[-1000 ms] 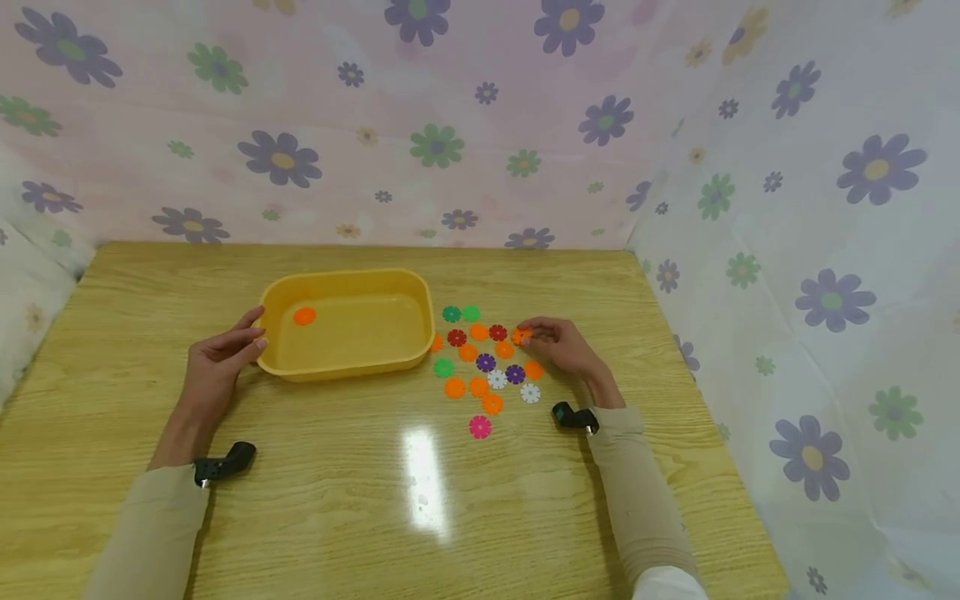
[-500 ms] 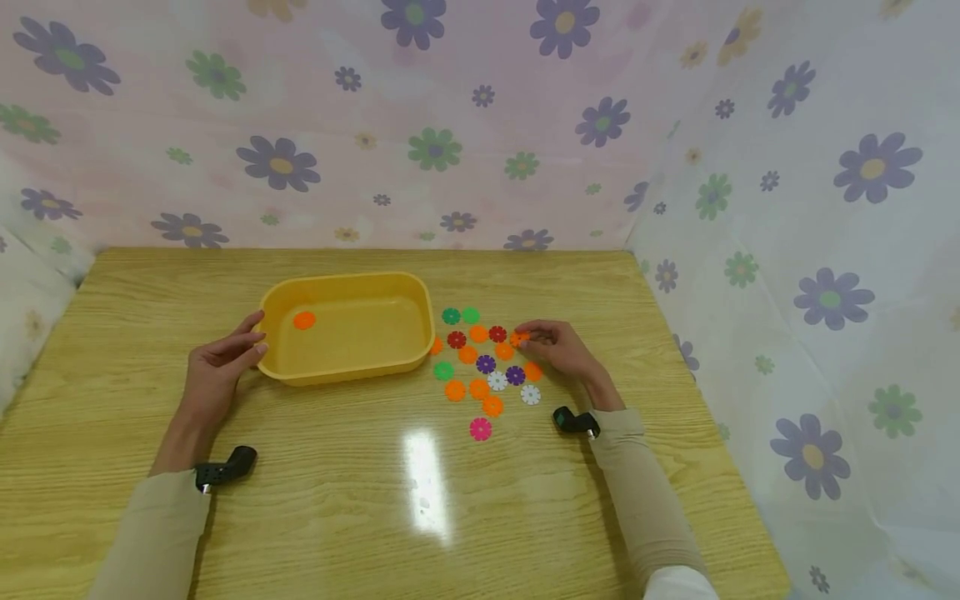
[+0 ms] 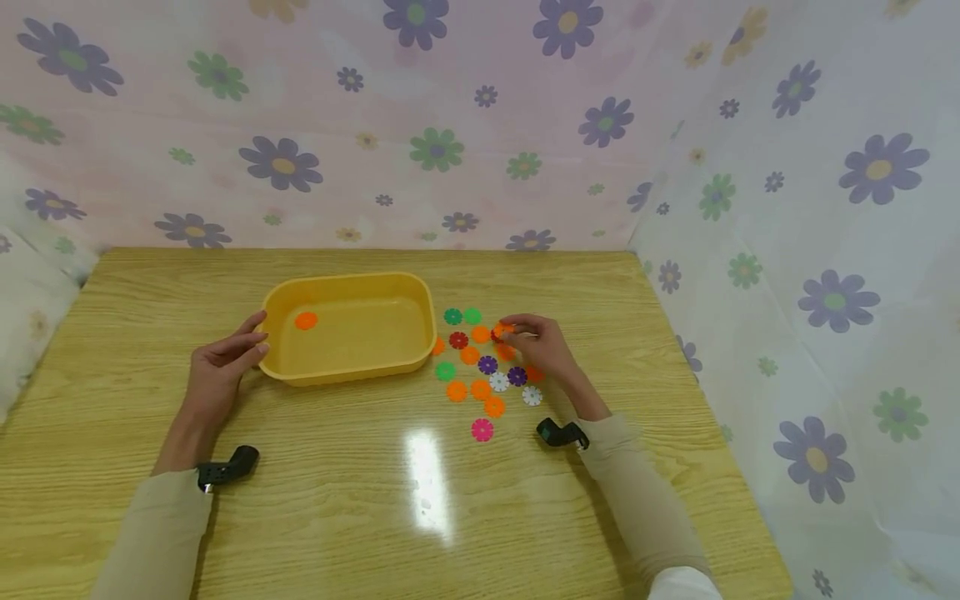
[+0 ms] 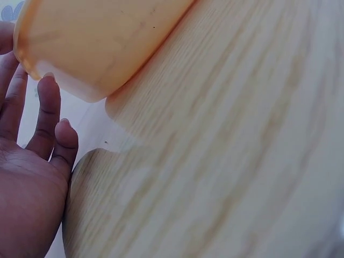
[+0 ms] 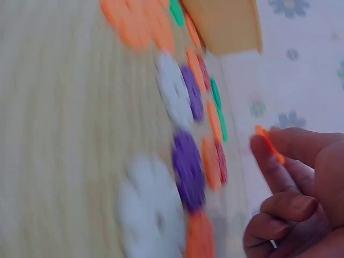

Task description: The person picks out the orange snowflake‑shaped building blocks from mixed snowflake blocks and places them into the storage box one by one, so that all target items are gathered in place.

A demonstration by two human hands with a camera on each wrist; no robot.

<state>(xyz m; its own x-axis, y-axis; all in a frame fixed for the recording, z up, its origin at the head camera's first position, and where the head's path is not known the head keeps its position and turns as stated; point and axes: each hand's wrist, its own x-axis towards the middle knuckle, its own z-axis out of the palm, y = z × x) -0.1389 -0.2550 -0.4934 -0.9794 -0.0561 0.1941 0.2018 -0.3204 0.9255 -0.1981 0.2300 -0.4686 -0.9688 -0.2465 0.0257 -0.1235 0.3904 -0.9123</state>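
The fingertips and thumb of my left hand hold the left end of a yellow plastic tray. In the left wrist view, the ring and little fingers stay off its wall. One orange notched disc lies inside, near the left end. My right hand pinches another orange notched disc between thumb and index finger, with the other fingers curled. It hovers over the right part of a scattered group of flower-like plastic discs, overlapping a dark red disc in the head view.
Several more discs lie flat right of the tray: purple, white, green, orange and a pink one nearest the front. The wooden table meets flower-printed sheets at the back and right.
My right hand has lifted its orange disc and moved a little left, over the dark red disc. My left hand and the tray have stayed in place.
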